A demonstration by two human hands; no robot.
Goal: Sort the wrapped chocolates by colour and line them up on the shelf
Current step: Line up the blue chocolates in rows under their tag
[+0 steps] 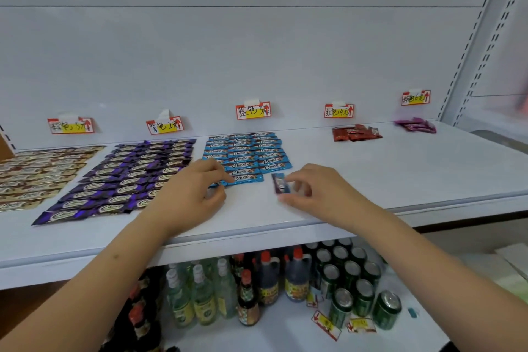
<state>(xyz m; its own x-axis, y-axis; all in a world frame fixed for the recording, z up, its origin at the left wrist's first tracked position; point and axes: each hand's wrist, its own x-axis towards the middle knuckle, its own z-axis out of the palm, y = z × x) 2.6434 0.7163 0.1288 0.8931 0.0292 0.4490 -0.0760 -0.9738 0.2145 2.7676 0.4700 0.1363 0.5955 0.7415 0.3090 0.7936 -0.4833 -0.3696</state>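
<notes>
On the white shelf (371, 180) lie wrapped chocolates grouped by colour: gold bars (37, 174) at far left, purple bars (128, 177), then blue Choco bars (248, 151) in neat rows. A small red pile (355, 132) and a pink-purple pile (415, 125) sit at the back right. My left hand (191, 194) rests with curled fingers at the front left corner of the blue rows, its fingertips touching the nearest blue bar (243, 178). My right hand (317, 191) pinches one blue-wrapped chocolate (280, 183) just above the shelf, right of the blue rows.
Handwritten price tags (253, 110) are stuck to the back wall above each colour group. Below the shelf stand sauce bottles (268, 280), clear drink bottles (200, 294) and green cans (351, 274). A slotted upright (468, 66) bounds the shelf at right.
</notes>
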